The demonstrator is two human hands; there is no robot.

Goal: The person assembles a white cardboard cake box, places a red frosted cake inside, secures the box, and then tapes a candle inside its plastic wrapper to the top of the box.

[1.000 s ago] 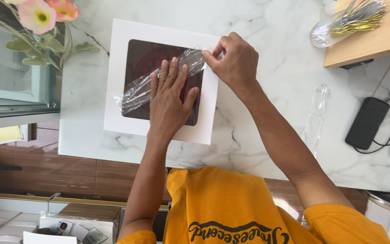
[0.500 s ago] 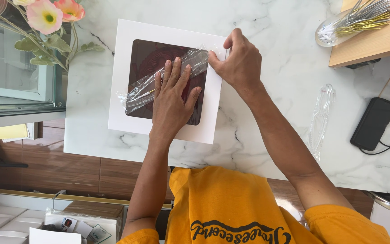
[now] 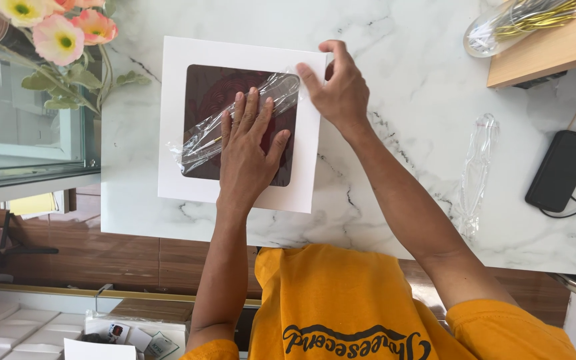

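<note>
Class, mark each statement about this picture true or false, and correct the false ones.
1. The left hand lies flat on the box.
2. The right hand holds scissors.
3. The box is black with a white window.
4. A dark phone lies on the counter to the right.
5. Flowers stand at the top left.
1. True: the left hand presses flat on the box, over a clear wrapper.
2. False: the right hand pinches the wrapper's end at the box edge.
3. False: the box is white with a dark window.
4. True: the phone lies there.
5. True: the flowers are pink.
</note>
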